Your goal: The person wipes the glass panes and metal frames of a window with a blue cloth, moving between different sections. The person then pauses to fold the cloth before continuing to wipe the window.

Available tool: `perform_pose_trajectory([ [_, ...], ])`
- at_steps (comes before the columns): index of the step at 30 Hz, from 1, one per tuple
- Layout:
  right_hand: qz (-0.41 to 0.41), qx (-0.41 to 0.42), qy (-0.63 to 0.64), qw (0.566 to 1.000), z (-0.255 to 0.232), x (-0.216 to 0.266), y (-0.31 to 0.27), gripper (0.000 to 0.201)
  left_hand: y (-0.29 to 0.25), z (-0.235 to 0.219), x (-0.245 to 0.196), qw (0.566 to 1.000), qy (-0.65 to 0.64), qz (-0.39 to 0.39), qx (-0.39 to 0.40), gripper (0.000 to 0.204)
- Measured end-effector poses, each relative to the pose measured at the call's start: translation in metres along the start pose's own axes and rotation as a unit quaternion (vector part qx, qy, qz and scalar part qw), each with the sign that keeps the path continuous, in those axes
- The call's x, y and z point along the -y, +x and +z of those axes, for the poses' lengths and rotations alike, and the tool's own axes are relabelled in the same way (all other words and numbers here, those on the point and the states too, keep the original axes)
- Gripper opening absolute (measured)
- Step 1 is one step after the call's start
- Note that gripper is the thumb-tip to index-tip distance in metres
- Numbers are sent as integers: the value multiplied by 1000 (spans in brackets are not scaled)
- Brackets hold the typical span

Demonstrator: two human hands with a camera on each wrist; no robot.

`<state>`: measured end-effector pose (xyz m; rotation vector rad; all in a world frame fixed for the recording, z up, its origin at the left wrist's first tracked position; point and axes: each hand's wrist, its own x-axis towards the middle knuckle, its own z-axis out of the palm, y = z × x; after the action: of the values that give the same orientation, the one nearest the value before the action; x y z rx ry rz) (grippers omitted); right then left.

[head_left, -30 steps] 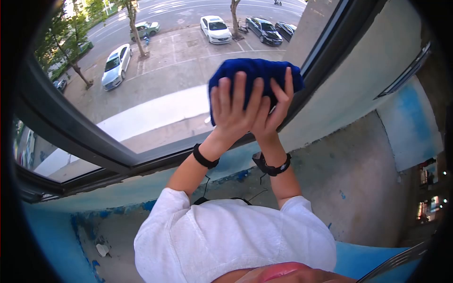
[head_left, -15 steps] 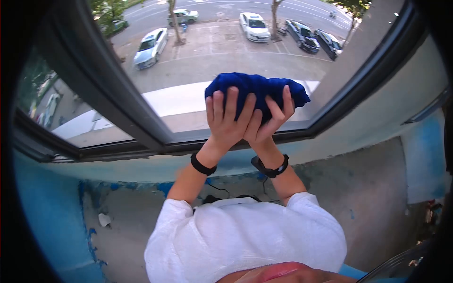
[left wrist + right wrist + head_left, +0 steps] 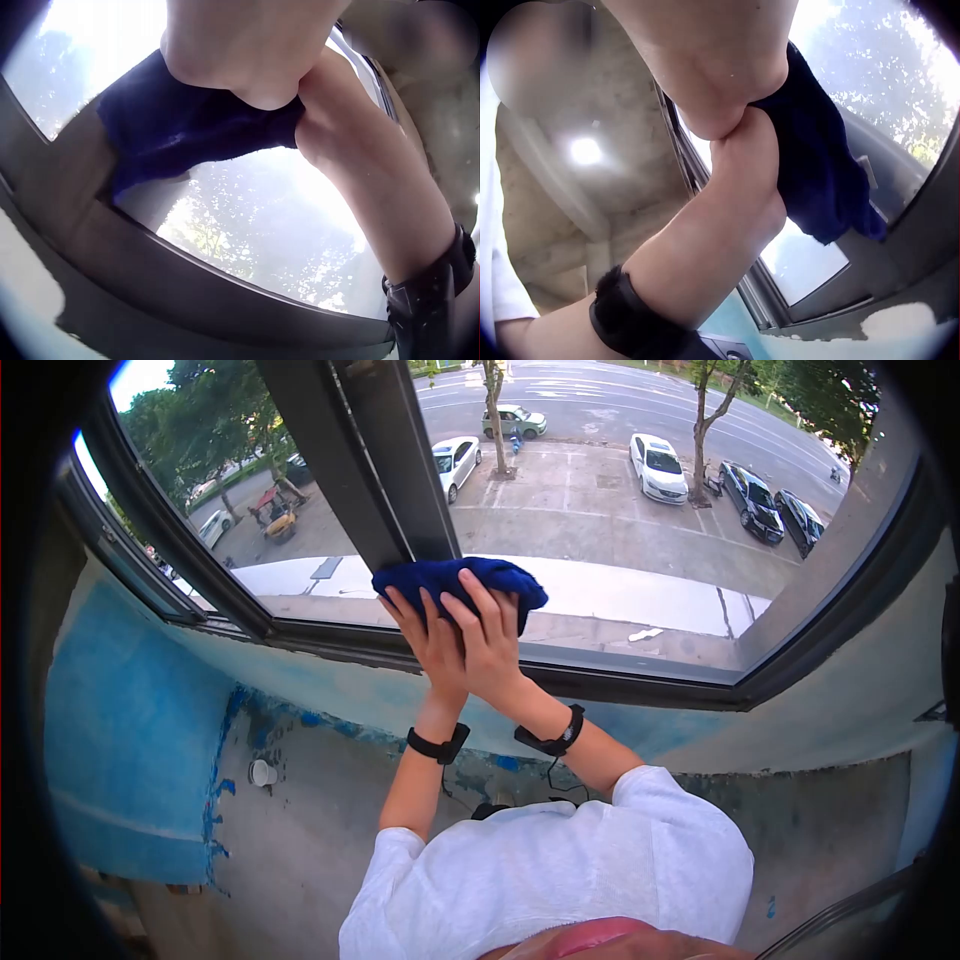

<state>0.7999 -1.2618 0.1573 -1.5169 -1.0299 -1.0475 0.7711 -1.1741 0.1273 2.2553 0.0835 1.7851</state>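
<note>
A crumpled dark blue cloth [image 3: 455, 580] lies against the lower end of the dark upright window frame [image 3: 385, 460], reaching onto the glass at its right. My left hand [image 3: 433, 645] presses the cloth's left part with spread fingers. Partly overlapping it, my right hand [image 3: 488, 640] presses the middle and right, fingers extended. The heels of both hands touch. In the left wrist view the cloth [image 3: 187, 120] hangs below my left hand [image 3: 240, 45]; fingertips are hidden. The right wrist view has the cloth [image 3: 817, 157] beside my right hand [image 3: 712, 67], fingertips also hidden.
The dark lower window rail [image 3: 640, 690] runs below the hands, above a pale and blue painted wall [image 3: 130, 710]. A white cup-like object [image 3: 262, 773] is on the floor at left. Parked cars [image 3: 660, 468] and trees stand outside.
The hands and cloth have moved left along the window, from the right pane to the upright frame. My right hand now overlaps my left, which was in front before. The head view has turned left.
</note>
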Motion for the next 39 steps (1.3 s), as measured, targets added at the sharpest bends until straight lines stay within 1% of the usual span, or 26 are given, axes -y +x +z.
perform_pose_trajectory([
  [1,7,-4,-5,1000,-16,-6,4,33,2,10,-15,1000,-5,5,2,52],
  [2,2,-33,-16,999,-34,-15,9,34,5,23,-31,1000,-21,16,6,52],
  [4,-8,-65,-75,995,-78,-35,17,32,12,52,-68,998,-46,45,-3,51],
  [7,-9,-81,-167,982,-159,-74,17,31,8,99,-146,994,-71,79,-22,46],
  [8,4,-81,-215,973,-189,-83,15,30,5,113,-175,993,-64,96,-14,44],
  [10,17,-127,-268,955,-241,-111,1,28,-9,141,-229,988,-68,141,4,39],
  [12,61,-117,-326,936,-291,-130,-24,33,-32,170,-276,976,-89,195,39,36],
  [13,93,-118,-338,929,-310,-137,-40,35,-51,180,-293,969,-98,218,65,36],
  [14,87,-114,-346,927,-324,-144,-59,35,-67,186,-307,960,-115,237,97,37],
  [16,108,-99,-377,914,-344,-159,-96,45,-100,196,-320,956,-123,236,124,39],
  [17,103,-97,-380,914,-347,-158,-104,45,-106,195,-321,954,-123,239,137,40],
  [18,107,-97,-369,918,-343,-158,-109,51,-103,193,-317,954,-124,239,131,40],
  [20,102,-92,-345,928,-327,-155,-102,65,-93,179,-297,944,-132,246,175,42],
  [21,92,-107,-304,942,-311,-151,-92,61,-79,169,-282,948,-104,259,155,42],
  [23,63,-112,-259,957,-274,-148,-75,57,-61,157,-252,966,-111,216,91,40],
  [25,24,-113,-222,968,-229,-137,-56,52,-44,143,-210,979,-80,186,34,39],
  [27,-16,-147,-205,968,-176,-128,-36,49,-19,124,-167,984,-31,173,5,42],
  [29,-8,-141,-200,969,-131,-105,-13,46,13,98,-127,984,-25,177,-2,41],
  [31,-14,-118,-163,979,-94,-79,10,41,33,79,-91,987,-11,155,-34,41],
  [32,-14,-116,-167,979,-76,-74,11,41,35,74,-74,988,-14,144,-48,42],
  [33,-39,-113,-163,979,-61,-70,9,39,34,70,-61,989,-17,133,-59,43],
  [34,-62,-110,-159,979,-52,-68,7,37,27,67,-49,990,9,135,-48,48],
  [35,-63,-111,-162,978,-45,-70,1,37,14,70,-39,990,5,136,-49,48],
  [37,-83,-91,-112,986,-33,-70,-26,36,-24,76,-19,993,37,101,-39,51],
  [38,-58,-127,-166,976,-28,-68,-39,35,-39,76,-16,994,41,101,-15,52],
  [39,-56,-123,-167,977,-24,-70,-62,35,-62,76,-11,994,39,98,-13,52],
])
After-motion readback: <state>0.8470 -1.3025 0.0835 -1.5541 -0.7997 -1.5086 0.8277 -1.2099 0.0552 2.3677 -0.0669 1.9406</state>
